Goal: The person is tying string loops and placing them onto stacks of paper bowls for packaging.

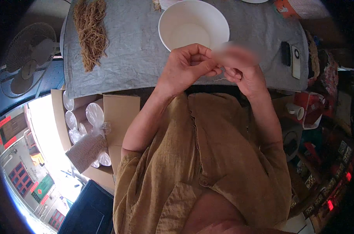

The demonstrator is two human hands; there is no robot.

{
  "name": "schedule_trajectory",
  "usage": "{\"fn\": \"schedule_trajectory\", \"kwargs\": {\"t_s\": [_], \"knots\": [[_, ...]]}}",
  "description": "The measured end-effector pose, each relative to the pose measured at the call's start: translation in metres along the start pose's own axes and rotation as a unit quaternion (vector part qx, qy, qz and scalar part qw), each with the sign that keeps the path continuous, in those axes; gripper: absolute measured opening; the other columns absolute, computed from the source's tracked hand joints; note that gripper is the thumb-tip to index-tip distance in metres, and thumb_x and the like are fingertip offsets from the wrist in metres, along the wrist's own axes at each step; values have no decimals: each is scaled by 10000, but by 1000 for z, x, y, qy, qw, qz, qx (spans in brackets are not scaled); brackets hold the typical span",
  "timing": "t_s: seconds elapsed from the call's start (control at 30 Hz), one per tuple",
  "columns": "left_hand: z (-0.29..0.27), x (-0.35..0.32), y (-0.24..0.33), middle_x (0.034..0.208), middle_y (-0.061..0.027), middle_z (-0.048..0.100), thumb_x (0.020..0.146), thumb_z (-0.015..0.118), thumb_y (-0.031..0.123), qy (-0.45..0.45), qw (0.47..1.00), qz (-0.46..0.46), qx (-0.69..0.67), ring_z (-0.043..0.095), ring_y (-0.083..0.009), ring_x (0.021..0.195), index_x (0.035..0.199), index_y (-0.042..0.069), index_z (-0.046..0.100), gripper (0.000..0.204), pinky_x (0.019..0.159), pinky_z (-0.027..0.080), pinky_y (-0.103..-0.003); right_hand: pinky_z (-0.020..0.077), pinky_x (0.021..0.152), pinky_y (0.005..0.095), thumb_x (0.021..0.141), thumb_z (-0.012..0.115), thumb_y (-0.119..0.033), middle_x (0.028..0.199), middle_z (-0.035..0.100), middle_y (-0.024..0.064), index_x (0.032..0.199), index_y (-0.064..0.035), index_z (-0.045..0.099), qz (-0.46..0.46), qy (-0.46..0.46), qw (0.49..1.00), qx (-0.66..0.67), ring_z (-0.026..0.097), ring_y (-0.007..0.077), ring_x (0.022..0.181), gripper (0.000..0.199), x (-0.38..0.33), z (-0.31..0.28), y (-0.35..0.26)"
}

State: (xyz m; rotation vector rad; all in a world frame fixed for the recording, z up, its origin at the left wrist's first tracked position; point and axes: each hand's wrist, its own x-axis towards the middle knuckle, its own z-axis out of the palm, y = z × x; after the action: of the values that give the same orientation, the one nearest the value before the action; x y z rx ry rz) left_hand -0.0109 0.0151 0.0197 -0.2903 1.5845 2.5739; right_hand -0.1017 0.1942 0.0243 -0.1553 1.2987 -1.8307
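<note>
Close together in front of my chest, both hands are raised at the near edge of the cloth-covered table. My left hand (186,70) is closed, with thumb and forefinger pinched; whatever lies between the tips is too small to make out. My right hand (245,76) has its fingers curled in toward the left one, and its upper part is blurred. A thin pale strand (220,80) shows beneath the right fingers. Just beyond the hands stands a large white bowl (165,29). On the left of the table lies a bundle of brown twine (90,35).
A grey cloth (126,58) covers the table. Two small devices, one a white handset (296,62), lie at the right. A fan (26,62) stands to the left. Below it, a cardboard box (122,117) holds stacks of wrapped cups (87,152). A mug (296,112) sits lower right.
</note>
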Motion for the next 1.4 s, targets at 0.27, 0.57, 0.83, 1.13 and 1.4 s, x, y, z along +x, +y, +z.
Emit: {"fn": "schedule_trajectory", "kwargs": {"t_s": [0.27, 0.57, 0.83, 1.13, 1.4], "knots": [[0, 0, -2, 919, -110, 691, 932, 625, 35, -5, 1000, 20, 17, 693, -160, 848, 975, -55, 617, 100, 768, 585, -270, 258, 430, 183, 905, 655, -142, 667, 506, -38, 934, -23, 643, -2, -12, 1000, -17, 376, 13, 508, 123, -2, -3, -1], [4, -2, -7, 906, -110, 690, 929, 619, 9, 19, 998, 55, 40, 692, -149, 832, 968, -62, 601, 84, 746, 590, -261, 321, 462, 174, 920, 652, -119, 743, 579, -26, 973, -12, 634, -33, -17, 993, -111, 459, 22, 575, 121, -2, 0, -3], [13, -2, -14, 879, -91, 696, 926, 615, -6, 70, 988, 106, 89, 692, -137, 849, 983, -65, 591, 85, 746, 588, -262, 420, 563, 191, 942, 621, -117, 768, 618, -21, 959, -13, 616, -115, 1, 966, -233, 510, 35, 631, 106, -3, 6, -2], [15, -4, -18, 869, -87, 705, 936, 609, 12, 100, 983, 115, 104, 684, -119, 810, 962, -62, 613, 79, 748, 578, -255, 285, 478, 173, 953, 604, -114, 723, 545, -44, 976, -27, 598, -135, 27, 959, -249, 396, 0, 563, 91, -2, 10, 6], [12, -4, -17, 903, -95, 686, 978, 539, 19, 69, 991, 101, 52, 680, -134, 844, 985, -47, 568, 72, 767, 582, -271, 283, 457, 189, 950, 602, -149, 674, 498, -47, 1012, -25, 585, -46, 6, 997, -60, 387, 21, 534, 139, -2, 5, 8]]}}
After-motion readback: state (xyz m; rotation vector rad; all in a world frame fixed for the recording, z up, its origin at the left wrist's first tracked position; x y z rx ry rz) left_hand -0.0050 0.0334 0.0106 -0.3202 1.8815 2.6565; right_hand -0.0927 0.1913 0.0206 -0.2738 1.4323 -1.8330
